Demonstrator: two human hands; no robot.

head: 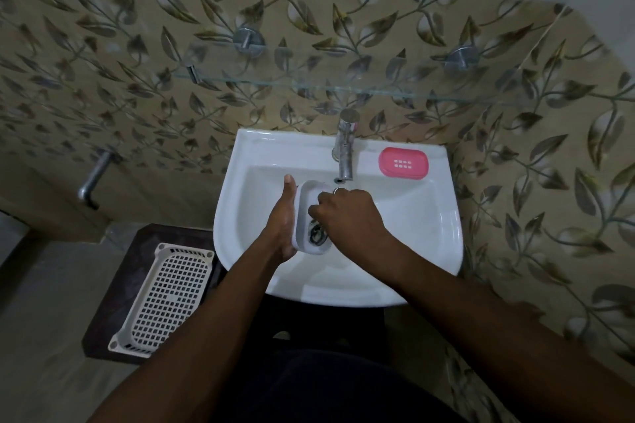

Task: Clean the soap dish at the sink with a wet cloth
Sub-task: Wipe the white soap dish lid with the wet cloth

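**A:** Head cam, which step is this?

**B:** Scrubbing, I'd say. The left hand (281,220) grips the white soap dish (307,189) over the sink (429,227), just below the tap (345,151). The right hand (347,213) has its fingers (318,206) curled down inside the dish, can't tell if a cloth's under them. Next probably wants a rinse.

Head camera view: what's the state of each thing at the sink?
White soap dish: held over the sink by the left hand.
Right hand: fingers curled inside the dish.
Pink soap tray: lying empty on the ledge.
Tap: no stream visible.
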